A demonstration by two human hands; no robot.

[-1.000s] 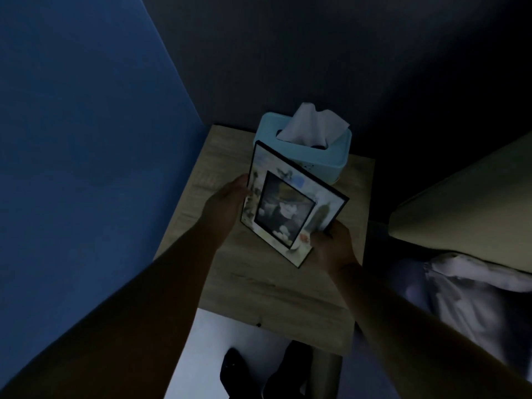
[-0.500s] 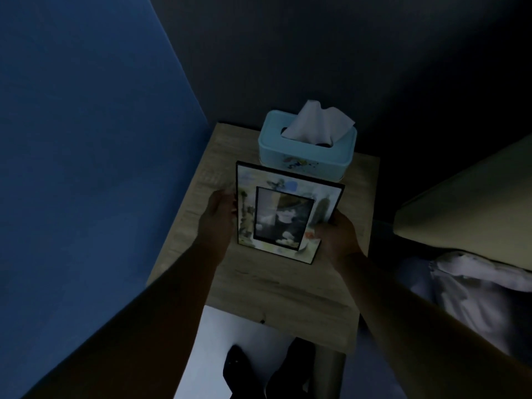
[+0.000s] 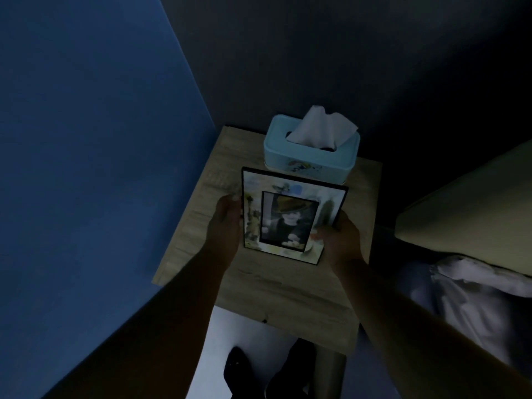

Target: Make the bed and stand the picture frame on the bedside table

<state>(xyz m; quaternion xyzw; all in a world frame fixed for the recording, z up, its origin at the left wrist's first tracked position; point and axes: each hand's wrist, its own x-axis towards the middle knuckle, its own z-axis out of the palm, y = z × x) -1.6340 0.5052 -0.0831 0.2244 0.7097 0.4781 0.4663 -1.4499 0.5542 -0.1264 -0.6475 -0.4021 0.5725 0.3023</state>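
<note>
- You have turned the picture frame from tilted to upright on the bedside table, just before the tissue box.
- Your left hand and right hand still clasp its sides.
- Standing seems almost finished; release carefully.

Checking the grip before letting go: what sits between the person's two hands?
In the head view, only the black-edged picture frame lies between the left hand and right hand, over the light wooden bedside table.
</note>
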